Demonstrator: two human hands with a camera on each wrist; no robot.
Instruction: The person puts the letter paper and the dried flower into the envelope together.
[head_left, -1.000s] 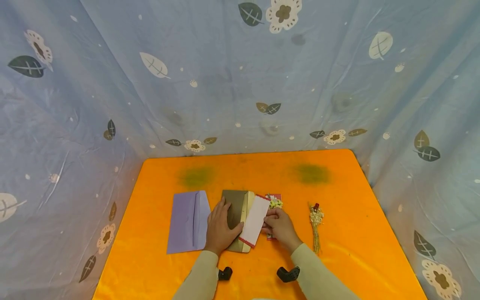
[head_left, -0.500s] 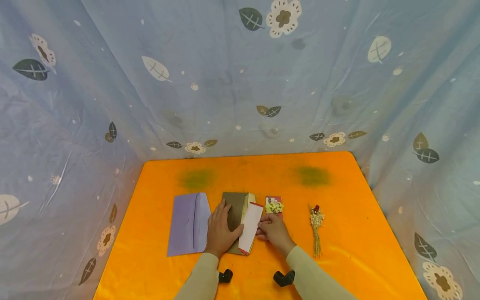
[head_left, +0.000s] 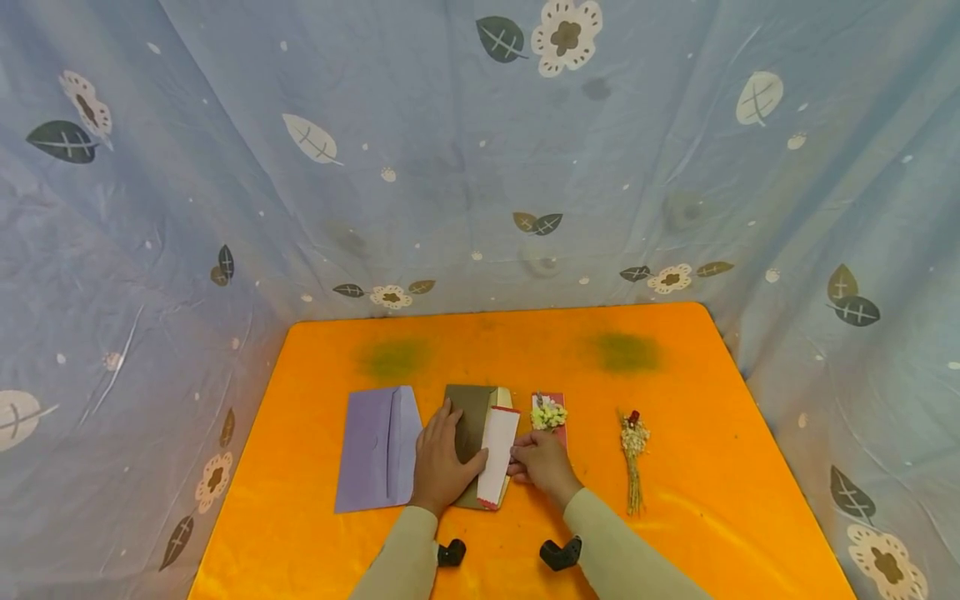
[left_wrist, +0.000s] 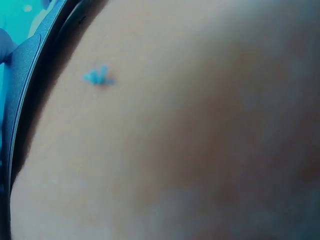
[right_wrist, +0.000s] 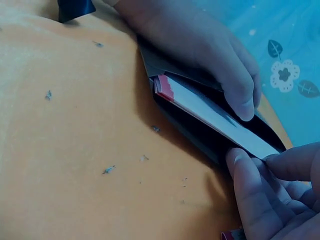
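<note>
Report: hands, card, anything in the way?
Left hand on brown envelope. Right hand pinching card. Card at envelope's mouth, not fully in. Left thumb near mouth, possibly in the way.

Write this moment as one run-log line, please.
left hand: resting on brown envelope; right hand: pinching at envelope's open side; white card: at envelope's mouth; purple envelope: left; dried bouquet: right

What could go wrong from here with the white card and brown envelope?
1. The white card's red-edged end sits by the end of the brown envelope's open mouth; pushed further, it might catch and crease.
2. The left grip rests on the envelope while the right grip is at its open side; uneven pressure could bend the edge.
3. Yellow flowers lie just beyond the right grip; a careless sweep may crush them.
</note>
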